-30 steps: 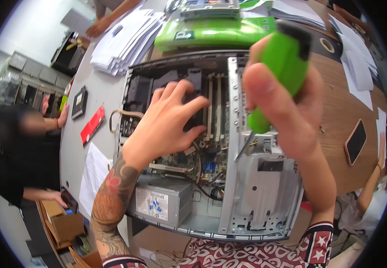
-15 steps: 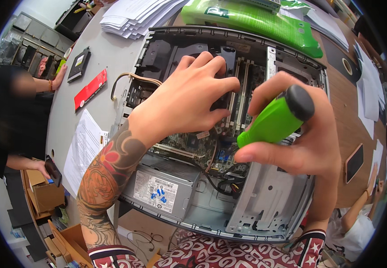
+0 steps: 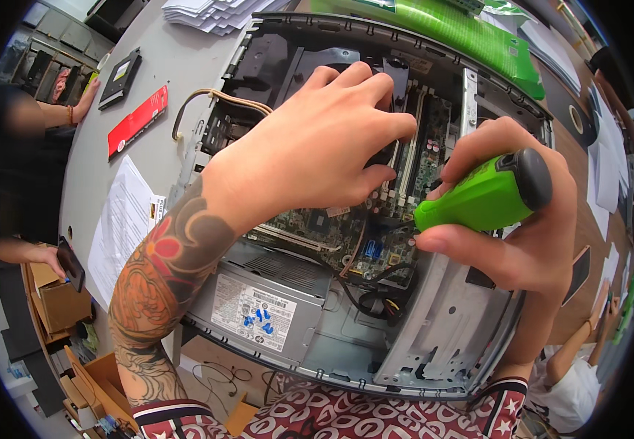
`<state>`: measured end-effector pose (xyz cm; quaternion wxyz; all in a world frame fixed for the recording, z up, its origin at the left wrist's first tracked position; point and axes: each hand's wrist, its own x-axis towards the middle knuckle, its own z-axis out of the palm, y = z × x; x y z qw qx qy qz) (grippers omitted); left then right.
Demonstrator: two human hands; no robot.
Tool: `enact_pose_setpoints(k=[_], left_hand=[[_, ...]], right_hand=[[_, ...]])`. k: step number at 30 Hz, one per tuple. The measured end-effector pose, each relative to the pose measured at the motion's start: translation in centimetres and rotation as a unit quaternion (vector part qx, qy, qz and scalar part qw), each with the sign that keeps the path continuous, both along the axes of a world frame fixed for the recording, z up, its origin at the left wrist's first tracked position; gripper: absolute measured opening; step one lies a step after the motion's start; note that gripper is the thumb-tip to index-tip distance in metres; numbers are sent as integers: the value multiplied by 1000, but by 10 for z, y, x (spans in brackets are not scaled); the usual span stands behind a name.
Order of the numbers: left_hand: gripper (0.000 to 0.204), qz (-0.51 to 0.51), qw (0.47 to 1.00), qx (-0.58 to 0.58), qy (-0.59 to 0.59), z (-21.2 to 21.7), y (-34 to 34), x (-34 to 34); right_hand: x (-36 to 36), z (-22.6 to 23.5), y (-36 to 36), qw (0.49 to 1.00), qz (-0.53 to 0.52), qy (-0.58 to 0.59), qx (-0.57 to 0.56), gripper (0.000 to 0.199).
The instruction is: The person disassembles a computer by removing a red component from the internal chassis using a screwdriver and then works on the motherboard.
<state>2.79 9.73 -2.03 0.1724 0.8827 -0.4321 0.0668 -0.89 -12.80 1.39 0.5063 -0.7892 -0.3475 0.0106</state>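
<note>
An open desktop computer case (image 3: 426,351) lies on the table, its inside facing up. My left hand (image 3: 317,139) reaches across it, bent fingers apart over the black plastic housing (image 3: 291,73); their tips are partly hidden. In my right hand (image 3: 540,252) is a screwdriver with a green and black handle (image 3: 478,196), gripped between thumb and fingers. It points down and left toward the motherboard (image 3: 434,150), and its tip cannot be made out. Memory slots stand beside my left fingers. A silver power supply (image 3: 258,307) with a white label sits in the near left part of the case.
Left of the case lie a red packet (image 3: 138,123), a black drive (image 3: 120,79) and papers (image 3: 121,219). A green package (image 3: 434,44) lies behind it. To the right are a phone (image 3: 577,275) and a tape roll (image 3: 576,117). A person (image 3: 17,168) stands at left, holding a phone.
The view has shifted a little, with the case tilted in it. Both hands appear slightly farther right, the screwdriver still held by the right hand and the left still over the black housing.
</note>
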Motion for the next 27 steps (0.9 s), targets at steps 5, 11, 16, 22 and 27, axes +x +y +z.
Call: enact_pose_setpoints(k=[5,11,16,22,27], left_hand=[[34,1,1000,-1,8,2,1,-2],[35,6,1000,-19,13,4,-2,-2],[36,30,994,-105,3,8,-9,-4],[31,44,993,-100,52,10,-9,-1],[21,36,992,-113,41,8,-8,-1]], right_hand=[[2,0,0,1000,15,-11,1,46],[1,0,-2,1000,16,-10,-8,46],[3,-1,-2,1000,10,-26,-8,45],[3,-3,-3,1000,5,-24,-14,43],[4,-3,-2,999,20,-34,-16,40]])
